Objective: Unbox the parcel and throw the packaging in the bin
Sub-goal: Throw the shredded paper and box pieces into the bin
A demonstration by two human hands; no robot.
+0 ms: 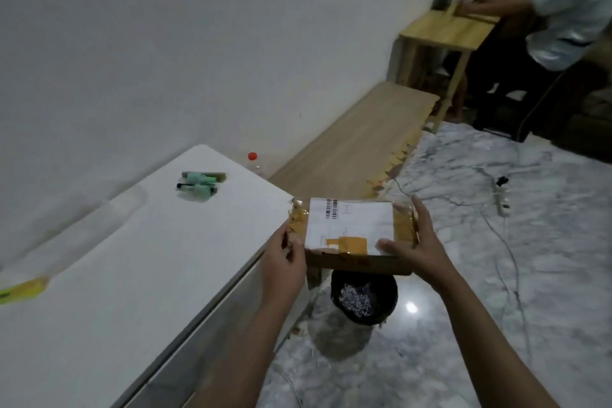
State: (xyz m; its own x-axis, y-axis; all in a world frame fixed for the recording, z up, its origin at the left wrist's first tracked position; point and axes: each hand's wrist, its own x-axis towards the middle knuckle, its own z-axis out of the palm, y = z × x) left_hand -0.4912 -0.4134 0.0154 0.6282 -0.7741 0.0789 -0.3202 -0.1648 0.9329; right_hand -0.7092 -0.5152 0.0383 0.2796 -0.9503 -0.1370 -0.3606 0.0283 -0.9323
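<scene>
Beside the white counter [132,275], over the marble floor [530,275] and directly above the black bin [364,300], the parcel [356,235] is held level. Flat cardboard box, white shipping label, brown tape peeling at the left. Likely light and stiff; best gripped by opposite edges. Left hand [286,262] pinches the taped left edge; right hand [415,242] clasps the right side, fingers spread.

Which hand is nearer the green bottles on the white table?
Left. The left hand holds the parcel at its table-side edge; the right hand holds the far side, farther from the green bottles.
</scene>
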